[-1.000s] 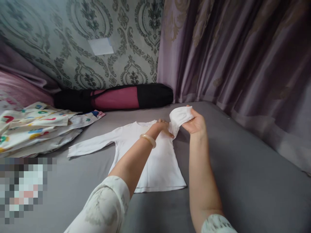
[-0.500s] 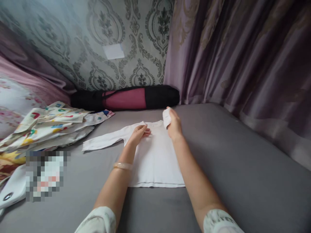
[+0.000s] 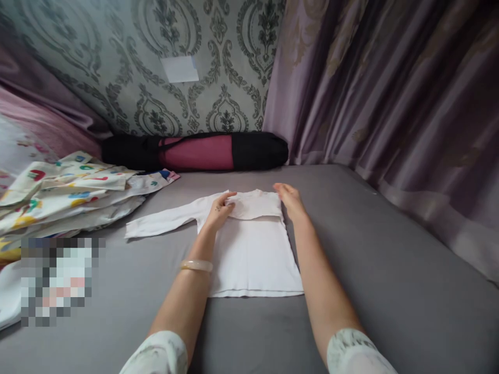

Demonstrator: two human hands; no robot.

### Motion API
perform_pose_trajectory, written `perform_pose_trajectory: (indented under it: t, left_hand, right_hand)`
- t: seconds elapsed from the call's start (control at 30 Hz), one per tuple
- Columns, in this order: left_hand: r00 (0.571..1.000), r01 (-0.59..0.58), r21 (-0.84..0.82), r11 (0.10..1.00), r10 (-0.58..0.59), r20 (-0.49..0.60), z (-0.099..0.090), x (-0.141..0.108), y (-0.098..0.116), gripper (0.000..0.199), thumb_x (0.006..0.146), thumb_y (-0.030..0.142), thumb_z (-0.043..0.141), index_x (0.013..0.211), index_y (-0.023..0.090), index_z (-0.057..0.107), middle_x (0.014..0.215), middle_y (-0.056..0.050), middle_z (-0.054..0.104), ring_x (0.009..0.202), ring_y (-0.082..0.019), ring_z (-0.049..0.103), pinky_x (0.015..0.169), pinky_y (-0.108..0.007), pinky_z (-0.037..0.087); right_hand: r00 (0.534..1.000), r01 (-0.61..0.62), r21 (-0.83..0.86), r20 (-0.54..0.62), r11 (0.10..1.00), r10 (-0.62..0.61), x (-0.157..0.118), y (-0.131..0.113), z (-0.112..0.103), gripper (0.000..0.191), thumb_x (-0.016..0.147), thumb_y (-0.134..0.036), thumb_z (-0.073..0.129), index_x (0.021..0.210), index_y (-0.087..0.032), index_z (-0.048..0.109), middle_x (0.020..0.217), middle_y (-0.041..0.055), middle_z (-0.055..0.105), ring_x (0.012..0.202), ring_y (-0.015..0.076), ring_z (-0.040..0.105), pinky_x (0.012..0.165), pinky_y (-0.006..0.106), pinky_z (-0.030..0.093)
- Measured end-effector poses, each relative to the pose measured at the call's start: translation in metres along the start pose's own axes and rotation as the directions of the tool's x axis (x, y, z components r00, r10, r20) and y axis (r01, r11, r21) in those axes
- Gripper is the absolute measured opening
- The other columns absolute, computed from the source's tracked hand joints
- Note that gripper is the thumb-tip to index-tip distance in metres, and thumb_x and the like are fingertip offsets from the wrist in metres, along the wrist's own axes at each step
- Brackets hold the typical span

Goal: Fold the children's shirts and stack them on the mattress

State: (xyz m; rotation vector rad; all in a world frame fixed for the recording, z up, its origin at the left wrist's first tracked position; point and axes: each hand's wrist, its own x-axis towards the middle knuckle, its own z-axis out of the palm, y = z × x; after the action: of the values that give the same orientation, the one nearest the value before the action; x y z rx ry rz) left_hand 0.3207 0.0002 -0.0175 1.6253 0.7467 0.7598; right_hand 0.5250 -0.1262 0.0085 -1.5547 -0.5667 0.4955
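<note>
A white long-sleeved shirt (image 3: 253, 254) lies flat with its hem toward me. Its left sleeve (image 3: 163, 222) stretches out to the side, while the right sleeve (image 3: 255, 205) is folded across the chest below the collar. My left hand (image 3: 221, 209) rests near the left shoulder, at the end of the folded sleeve. Its fingers are apart, and I see no cloth pinched in them. At the right shoulder, my right hand (image 3: 290, 201) is beside the folded edge with its fingers stretched out. Part of the shirt's left side is hidden by my left forearm.
The shirt lies on a grey sheet (image 3: 390, 259). Folded, colourfully patterned cloth (image 3: 78, 192) is piled on the left, near a blurred-out item (image 3: 62, 283). A long black and dark-pink bag (image 3: 195, 151) lies along the wall. Purple curtains (image 3: 351, 88) hang at the right.
The right sleeve, held up in my right hand before, now lies across the chest. My right hand has let go of it and moved slightly right, to the shoulder. My left hand shifted slightly left.
</note>
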Motion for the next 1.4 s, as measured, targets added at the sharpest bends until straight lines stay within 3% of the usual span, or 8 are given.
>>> perform_pose_trajectory:
  t: [0.1,0.17,0.33,0.53,0.73,0.9,1.13,1.4]
  left_hand:
    - [0.999,-0.023,0.003,1.0,0.024,-0.033,-0.005,0.003,-0.002,0.041,0.069,0.03,0.06,0.105,0.012,0.07,0.054,0.007,0.041,0.048,-0.007,0.032,0.049,-0.02,0.025]
    - [0.999,-0.002,0.028,1.0,0.003,-0.047,-0.008,0.004,-0.004,0.04,0.069,0.031,0.06,0.102,0.011,0.07,0.052,0.008,0.037,0.047,-0.007,0.029,0.048,-0.021,0.022]
    - [0.996,0.021,0.116,0.993,-0.01,-0.09,-0.011,0.004,-0.007,0.035,0.07,0.03,0.06,0.098,0.012,0.071,0.054,0.006,0.044,0.049,-0.009,0.037,0.049,-0.021,0.028]
    - [0.996,0.03,0.248,0.968,-0.008,-0.089,-0.014,0.001,-0.009,0.038,0.072,0.022,0.058,0.107,0.012,0.07,0.065,0.001,0.058,0.06,-0.014,0.052,0.063,-0.025,0.043]
    - [0.982,-0.116,0.443,0.889,0.169,-0.081,-0.012,0.004,-0.016,0.037,0.075,0.01,0.05,0.104,0.016,0.072,0.1,-0.009,0.065,0.087,-0.02,0.06,0.088,-0.032,0.046]
    - [0.98,-0.132,0.46,0.878,0.185,-0.071,-0.01,0.004,-0.02,0.033,0.073,0.007,0.048,0.094,0.016,0.071,0.098,-0.008,0.061,0.09,-0.02,0.06,0.089,-0.031,0.046]
    - [0.962,-0.196,0.588,0.785,0.269,-0.038,-0.008,0.006,-0.027,0.03,0.08,0.013,0.043,0.093,0.019,0.07,0.096,-0.009,0.06,0.092,-0.022,0.059,0.088,-0.033,0.045]
    - [0.966,-0.178,0.682,0.709,0.257,-0.015,-0.006,0.006,-0.028,0.035,0.084,0.009,0.04,0.098,0.02,0.07,0.097,-0.007,0.059,0.097,-0.019,0.056,0.091,-0.029,0.042]
  right_hand:
    - [0.979,-0.029,-0.177,-0.203,0.984,-0.008,0.006,0.01,-0.021,0.033,0.088,-0.024,0.043,0.106,-0.016,0.069,0.111,0.0089,0.072,0.108,0.0185,0.064,0.099,0.038,0.045]
    - [0.975,-0.033,-0.4,-0.212,0.916,-0.058,0.003,0.015,-0.024,0.035,0.087,-0.021,0.042,0.108,-0.015,0.069,0.113,0.0113,0.071,0.111,0.0212,0.062,0.1,0.038,0.044]
    - [0.993,0.112,-0.762,0.065,0.638,-0.097,-0.015,0.023,0.002,0.045,0.093,-0.02,0.035,0.131,-0.012,0.057,0.132,0.0162,0.06,0.125,0.0243,0.053,0.106,0.036,0.037]
    - [0.965,0.26,-0.895,0.248,0.362,-0.082,-0.032,0.035,0.026,0.058,0.1,-0.035,0.028,0.15,-0.006,0.03,0.159,0.0167,0.024,0.147,0.0291,0.016,0.117,0.048,0.013]
    - [0.958,0.285,-0.908,0.278,0.306,-0.067,-0.038,0.037,0.025,0.063,0.101,-0.044,0.022,0.153,-0.009,0.025,0.16,0.0156,0.019,0.148,0.029,0.011,0.117,0.051,0.009]
    - [0.957,0.289,-0.913,0.28,0.29,-0.071,-0.04,0.036,0.025,0.061,0.101,-0.045,0.021,0.153,-0.014,0.027,0.161,0.0128,0.018,0.148,0.029,0.013,0.116,0.053,0.013]
    - [0.962,0.263,-0.925,0.272,0.273,-0.005,-0.038,0.031,0.028,0.064,0.1,-0.045,0.02,0.153,-0.01,0.026,0.162,0.0128,0.015,0.148,0.0284,0.011,0.116,0.052,0.013]
    - [0.965,0.233,-0.946,0.253,0.226,0.065,-0.034,0.033,0.029,0.068,0.1,-0.047,0.015,0.154,-0.008,0.021,0.163,0.0112,0.01,0.149,0.027,0.007,0.117,0.05,0.012]
